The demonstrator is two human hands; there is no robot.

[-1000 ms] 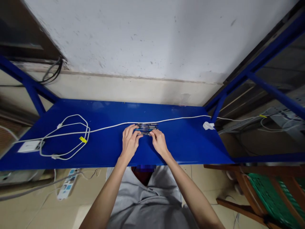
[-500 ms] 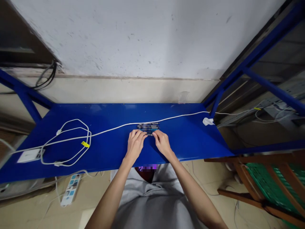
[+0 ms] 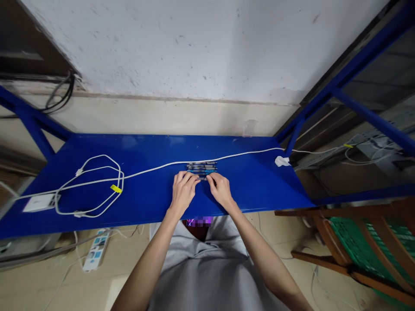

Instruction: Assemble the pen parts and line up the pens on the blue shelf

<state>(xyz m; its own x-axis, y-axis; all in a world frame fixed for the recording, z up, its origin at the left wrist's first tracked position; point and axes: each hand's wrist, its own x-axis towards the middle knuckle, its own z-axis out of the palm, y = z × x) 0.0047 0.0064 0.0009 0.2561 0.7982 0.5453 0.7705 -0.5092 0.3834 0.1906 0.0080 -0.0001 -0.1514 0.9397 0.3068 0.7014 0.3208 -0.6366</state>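
Several slim pens (image 3: 201, 166) lie side by side in a row on the blue tabletop (image 3: 259, 185), pointing left and right. Nearest to me, a dark pen (image 3: 201, 178) spans the gap between my hands. My left hand (image 3: 185, 186) has its fingers closed on this pen's left end. At its other end, my right hand (image 3: 219, 188) pinches with thumb and fingertips. Both ends of the held pen are hidden by my fingers. A blue-toned pen (image 3: 209, 171) shows just beyond my fingertips.
A white cable (image 3: 155, 169) crosses the table behind the pens. Left are a looped cord (image 3: 121, 172) with a yellow tag (image 3: 116, 188) and a white box (image 3: 39, 202). Crumpled white tissue (image 3: 282, 161) lies right. A power strip (image 3: 96, 250) is on the floor; a wooden chair (image 3: 324, 258) stands right.
The view has shifted slightly, so the table sits a little higher in the picture. Both hands stay at the nearest pen, and the row behind shows a little more.
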